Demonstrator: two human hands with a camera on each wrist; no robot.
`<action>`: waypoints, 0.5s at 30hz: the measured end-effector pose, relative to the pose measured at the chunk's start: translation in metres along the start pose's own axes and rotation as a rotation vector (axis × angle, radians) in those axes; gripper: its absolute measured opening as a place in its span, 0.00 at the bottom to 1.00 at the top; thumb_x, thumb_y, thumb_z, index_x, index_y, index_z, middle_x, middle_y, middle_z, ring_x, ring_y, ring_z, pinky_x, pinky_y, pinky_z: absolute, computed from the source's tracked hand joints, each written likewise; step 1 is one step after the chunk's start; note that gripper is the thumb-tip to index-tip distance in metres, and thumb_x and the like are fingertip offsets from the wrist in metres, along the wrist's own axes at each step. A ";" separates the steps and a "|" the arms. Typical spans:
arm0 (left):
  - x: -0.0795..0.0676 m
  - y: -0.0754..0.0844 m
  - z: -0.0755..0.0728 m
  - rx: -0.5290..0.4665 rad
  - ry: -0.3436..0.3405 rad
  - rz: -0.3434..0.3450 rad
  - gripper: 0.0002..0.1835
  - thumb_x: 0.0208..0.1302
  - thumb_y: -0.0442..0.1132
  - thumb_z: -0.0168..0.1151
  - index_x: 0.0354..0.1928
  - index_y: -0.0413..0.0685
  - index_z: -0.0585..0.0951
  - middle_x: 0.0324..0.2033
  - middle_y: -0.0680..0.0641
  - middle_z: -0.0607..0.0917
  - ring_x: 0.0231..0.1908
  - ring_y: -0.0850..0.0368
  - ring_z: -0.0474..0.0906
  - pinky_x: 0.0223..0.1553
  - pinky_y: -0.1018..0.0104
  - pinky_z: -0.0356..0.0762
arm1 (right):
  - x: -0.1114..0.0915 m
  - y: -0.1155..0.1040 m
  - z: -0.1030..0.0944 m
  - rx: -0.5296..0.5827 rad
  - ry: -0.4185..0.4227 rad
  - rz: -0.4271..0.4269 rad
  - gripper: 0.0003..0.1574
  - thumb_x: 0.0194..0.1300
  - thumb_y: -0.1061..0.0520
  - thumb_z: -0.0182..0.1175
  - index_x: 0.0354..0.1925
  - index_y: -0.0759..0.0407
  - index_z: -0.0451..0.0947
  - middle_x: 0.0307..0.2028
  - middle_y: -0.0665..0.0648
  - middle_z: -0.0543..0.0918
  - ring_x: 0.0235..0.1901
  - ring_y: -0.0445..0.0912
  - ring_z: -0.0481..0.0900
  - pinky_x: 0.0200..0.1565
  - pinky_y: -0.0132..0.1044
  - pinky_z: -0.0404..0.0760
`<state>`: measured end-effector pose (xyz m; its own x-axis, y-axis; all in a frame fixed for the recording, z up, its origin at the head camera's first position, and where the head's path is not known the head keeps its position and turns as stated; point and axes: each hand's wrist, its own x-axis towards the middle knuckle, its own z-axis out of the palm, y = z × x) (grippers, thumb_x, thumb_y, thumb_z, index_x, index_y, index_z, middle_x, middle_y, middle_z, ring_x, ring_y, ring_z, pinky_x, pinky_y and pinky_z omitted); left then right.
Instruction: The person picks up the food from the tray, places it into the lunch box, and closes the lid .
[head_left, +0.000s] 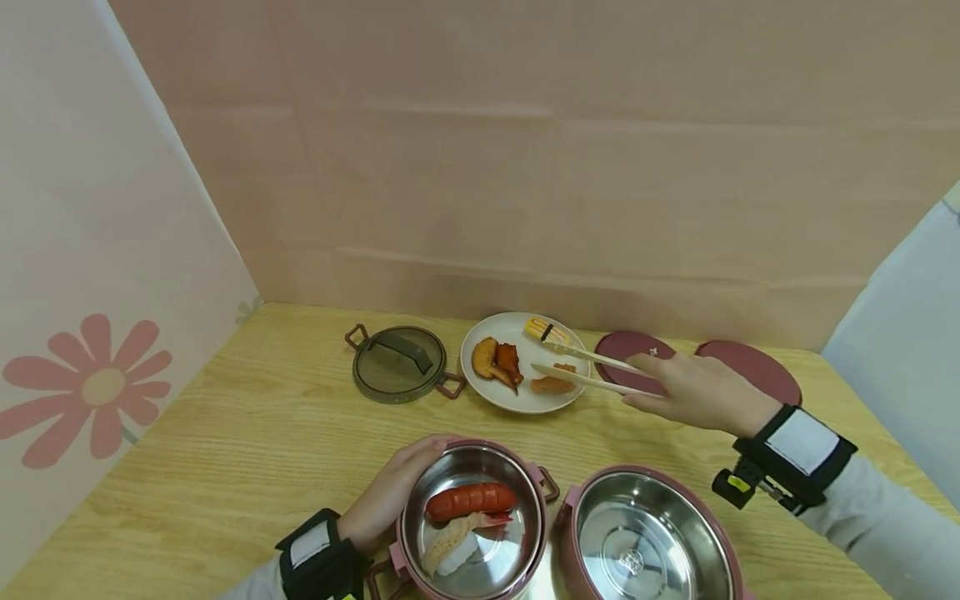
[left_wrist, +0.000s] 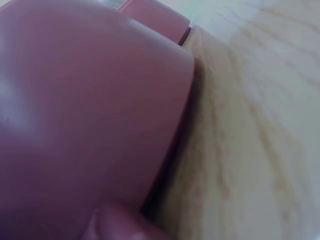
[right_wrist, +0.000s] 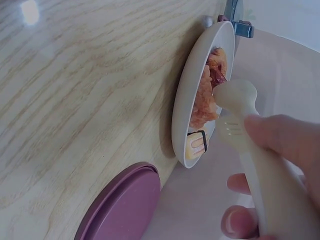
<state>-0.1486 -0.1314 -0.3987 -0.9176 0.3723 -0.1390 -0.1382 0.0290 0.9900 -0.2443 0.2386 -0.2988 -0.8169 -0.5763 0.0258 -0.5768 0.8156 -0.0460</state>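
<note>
My left hand grips the side of a pink pot with a steel inside, its fingers by the rim. A red sausage and a piece of shrimp sushi lie in that pot. Cream tongs are held in my right hand, with their two tips apart over a white plate. Between and below the tips lies a breaded piece. The plate also bears a piece of egg sushi, a brown glazed meat piece and a curved golden piece.
A second pink steel-lined pot stands right of the first, close beside it. Behind, a dark see-through lid with side handles lies left of the plate. Two maroon discs lie to its right, near the back wall.
</note>
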 end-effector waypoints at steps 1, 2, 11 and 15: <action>0.000 0.001 0.000 0.012 0.010 -0.001 0.32 0.75 0.57 0.42 0.66 0.38 0.69 0.62 0.39 0.73 0.63 0.47 0.67 0.65 0.52 0.65 | 0.000 0.000 -0.001 0.007 -0.007 -0.001 0.35 0.66 0.40 0.60 0.59 0.65 0.73 0.19 0.47 0.74 0.15 0.36 0.69 0.20 0.33 0.73; 0.000 0.001 0.000 0.026 0.018 -0.002 0.32 0.75 0.57 0.42 0.66 0.38 0.69 0.62 0.39 0.72 0.64 0.46 0.66 0.66 0.51 0.64 | 0.000 0.000 -0.001 0.015 -0.015 0.001 0.35 0.66 0.40 0.60 0.58 0.65 0.73 0.19 0.47 0.74 0.15 0.36 0.69 0.20 0.33 0.73; 0.001 0.000 0.000 0.045 0.033 0.005 0.32 0.75 0.56 0.42 0.66 0.36 0.69 0.63 0.38 0.71 0.64 0.45 0.65 0.67 0.48 0.62 | -0.003 0.002 -0.002 0.087 -0.079 0.032 0.40 0.65 0.37 0.59 0.61 0.65 0.72 0.40 0.58 0.85 0.26 0.39 0.79 0.30 0.40 0.81; 0.000 -0.001 0.000 0.007 0.007 0.014 0.31 0.75 0.56 0.42 0.65 0.37 0.69 0.61 0.39 0.74 0.61 0.49 0.69 0.64 0.56 0.67 | -0.004 0.003 0.000 0.095 -0.103 0.035 0.40 0.65 0.36 0.58 0.62 0.64 0.72 0.26 0.49 0.81 0.21 0.37 0.75 0.24 0.34 0.76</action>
<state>-0.1489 -0.1315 -0.3994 -0.9221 0.3662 -0.1252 -0.1226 0.0305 0.9920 -0.2429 0.2431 -0.2994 -0.8288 -0.5537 -0.0800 -0.5407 0.8295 -0.1396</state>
